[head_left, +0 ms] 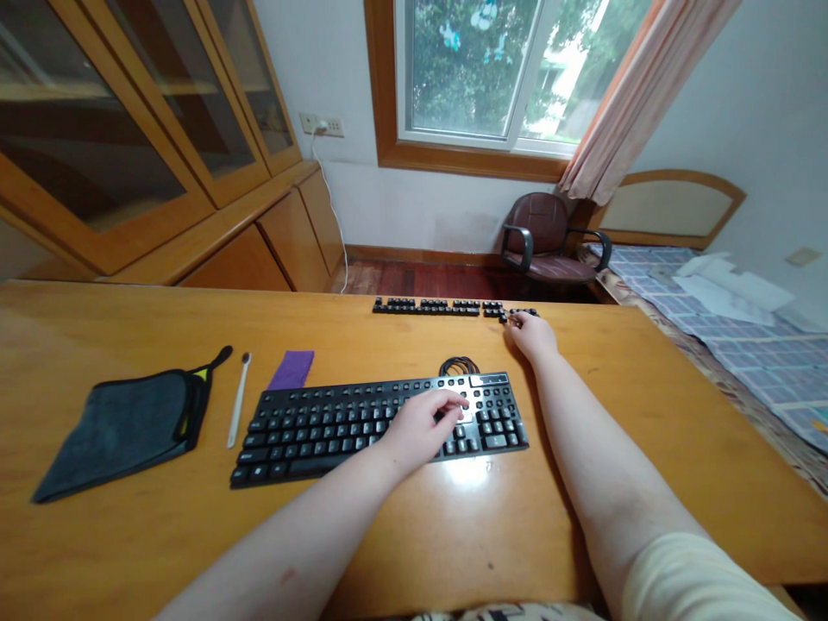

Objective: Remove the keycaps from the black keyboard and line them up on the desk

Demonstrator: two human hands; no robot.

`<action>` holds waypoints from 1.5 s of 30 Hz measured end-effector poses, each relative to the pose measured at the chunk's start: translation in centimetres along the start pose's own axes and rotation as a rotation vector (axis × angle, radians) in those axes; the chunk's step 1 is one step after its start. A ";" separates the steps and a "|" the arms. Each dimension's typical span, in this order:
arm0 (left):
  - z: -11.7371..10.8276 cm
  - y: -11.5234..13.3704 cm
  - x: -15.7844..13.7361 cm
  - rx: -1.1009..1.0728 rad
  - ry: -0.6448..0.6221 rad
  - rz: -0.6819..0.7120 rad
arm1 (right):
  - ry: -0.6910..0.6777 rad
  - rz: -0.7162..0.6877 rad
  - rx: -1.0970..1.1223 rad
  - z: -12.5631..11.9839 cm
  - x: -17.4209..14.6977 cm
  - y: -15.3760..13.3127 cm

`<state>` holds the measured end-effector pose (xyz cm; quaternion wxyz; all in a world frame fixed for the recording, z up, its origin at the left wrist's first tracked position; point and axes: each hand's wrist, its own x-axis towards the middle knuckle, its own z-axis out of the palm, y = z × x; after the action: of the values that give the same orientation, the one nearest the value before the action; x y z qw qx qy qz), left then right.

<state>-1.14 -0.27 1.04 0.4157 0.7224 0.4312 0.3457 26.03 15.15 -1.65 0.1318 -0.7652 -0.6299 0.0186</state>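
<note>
A black keyboard [362,429] lies on the desk in front of me; some keys in its upper right part are off, baring the plate. My left hand [423,423] rests over that part, thumb and forefinger apart, with nothing visible between them. At the desk's far edge, loose black keycaps [433,307] stand in two rows, split into groups. My right hand [531,335] reaches to the right end of these rows, its fingers pinched at a small black keycap [503,319]. The hand hides part of the last group.
Left of the keyboard lie a white brush [239,405], a purple cloth [292,369] and a folded grey cloth [133,423] with black edging. A coiled black cable [459,365] sits behind the keyboard. Beyond the wooden desk [647,414] stands a chair [543,233].
</note>
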 end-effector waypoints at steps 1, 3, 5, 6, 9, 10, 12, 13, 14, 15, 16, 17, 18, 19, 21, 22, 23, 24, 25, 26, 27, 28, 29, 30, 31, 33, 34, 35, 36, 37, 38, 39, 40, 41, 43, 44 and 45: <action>0.0 0.0 0.0 0.001 -0.001 0.002 | -0.004 0.001 -0.002 0.0 0.0 0.0; 0.0 0.1 0.0 0.005 -0.001 0.003 | -0.011 -0.006 0.003 0.1 -0.1 0.1; 0.0 0.2 0.0 0.007 0.001 0.001 | -0.011 -0.012 0.013 0.1 -0.2 0.1; 0.0 0.2 0.0 0.008 0.002 -0.001 | -0.011 -0.013 0.018 0.0 -0.2 0.1; 0.0 0.3 0.0 0.010 0.005 -0.002 | -0.015 -0.009 0.028 -0.1 -0.3 0.1; -0.1 0.3 0.0 0.010 0.006 -0.001 | -0.016 -0.009 0.030 -0.1 -0.3 0.1; -0.1 0.3 0.0 0.012 0.005 0.001 | -0.017 -0.011 0.031 -0.1 -0.3 0.1; -0.1 0.3 0.0 0.014 0.003 0.000 | -0.017 -0.010 0.031 -0.1 -0.3 0.0; -0.1 0.3 0.0 0.015 0.003 -0.002 | -0.016 -0.009 0.031 -0.1 -0.3 0.0; -0.1 0.2 0.0 0.016 0.002 -0.005 | -0.014 -0.007 0.032 -0.1 -0.3 0.0; 0.0 0.2 0.0 0.015 0.002 -0.009 | -0.015 -0.004 0.033 -0.1 -0.3 0.0; 0.0 0.2 0.0 0.012 0.002 -0.011 | -0.015 -0.002 0.036 -0.1 -0.2 0.0; 0.0 0.1 -0.1 0.007 0.002 -0.012 | -0.017 0.002 0.039 -0.1 -0.2 0.0; 0.0 0.1 -0.1 0.004 0.002 -0.011 | -0.019 0.006 0.041 -0.1 -0.2 0.0; 0.0 0.0 -0.1 0.001 0.000 -0.005 | -0.026 0.011 0.044 -0.1 -0.2 0.0; 0.0 0.0 -0.1 0.001 -0.002 -0.003 | -0.027 0.009 0.045 -0.2 -0.2 0.0; -0.1 0.0 -0.1 0.003 -0.003 -0.003 | -0.025 0.007 0.046 -0.2 -0.2 0.0; -0.1 0.1 -0.1 0.006 -0.005 -0.005 | -0.024 0.004 0.048 -0.2 -0.2 0.0; -0.1 0.1 -0.1 0.009 -0.006 -0.007 | -0.021 0.000 0.051 -0.1 -0.2 0.0; -0.1 0.1 -0.1 0.009 -0.006 -0.009 | -0.022 -0.002 0.053 -0.1 -0.2 0.0; -0.1 0.2 -0.1 0.011 -0.006 -0.010 | -0.025 -0.003 0.056 0.0 -0.2 0.0; -0.1 0.2 -0.1 0.012 -0.006 -0.011 | -0.028 -0.003 0.057 0.0 -0.2 0.0; -0.1 0.2 -0.1 0.013 -0.006 -0.011 | -0.030 -0.002 0.057 0.1 -0.2 0.0; -0.1 0.2 -0.1 0.013 -0.007 -0.011 | -0.032 -0.002 0.056 0.1 -0.2 0.0; -0.1 0.2 -0.1 0.013 -0.007 -0.011 | -0.032 -0.003 0.056 0.1 -0.2 0.0; -0.1 0.2 -0.1 0.013 -0.006 -0.006 | -0.027 -0.009 0.055 0.2 -0.2 0.0; -0.1 0.1 -0.1 0.012 -0.006 -0.004 | -0.025 -0.014 0.056 0.1 -0.2 0.0; 0.0 0.0 -0.1 0.010 -0.007 -0.003 | -0.022 -0.020 0.059 0.1 -0.2 -0.1; 0.0 0.0 -0.1 0.009 -0.009 -0.003 | -0.018 -0.023 0.062 0.1 -0.2 -0.1; 0.0 -0.1 -0.1 0.007 -0.010 -0.003 | -0.017 -0.023 0.065 0.0 -0.2 -0.1; 0.0 -0.1 -0.1 0.006 -0.012 -0.004 | -0.019 -0.022 0.069 0.0 -0.2 -0.1; 0.1 -0.2 -0.1 0.005 -0.013 -0.005 | -0.020 -0.019 0.073 0.0 -0.2 -0.1; 0.1 -0.2 -0.1 0.007 -0.012 -0.006 | -0.021 -0.016 0.078 0.0 -0.2 -0.1; 0.1 -0.1 -0.1 0.009 -0.011 -0.008 | -0.020 -0.014 0.082 0.1 -0.2 -0.1; 0.0 0.0 -0.1 0.011 -0.012 -0.009 | -0.013 -0.012 0.087 0.2 -0.1 0.0; 0.0 0.0 -0.1 0.011 -0.011 -0.008 | -0.009 -0.012 0.087 0.2 -0.1 0.0; 0.0 0.1 -0.1 0.011 -0.011 -0.006 | -0.008 -0.011 0.087 0.2 -0.1 0.0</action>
<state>-1.16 -0.36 1.11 0.4150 0.7252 0.4330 0.3383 25.99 15.08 -1.89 0.1624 -0.7551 -0.6334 0.0483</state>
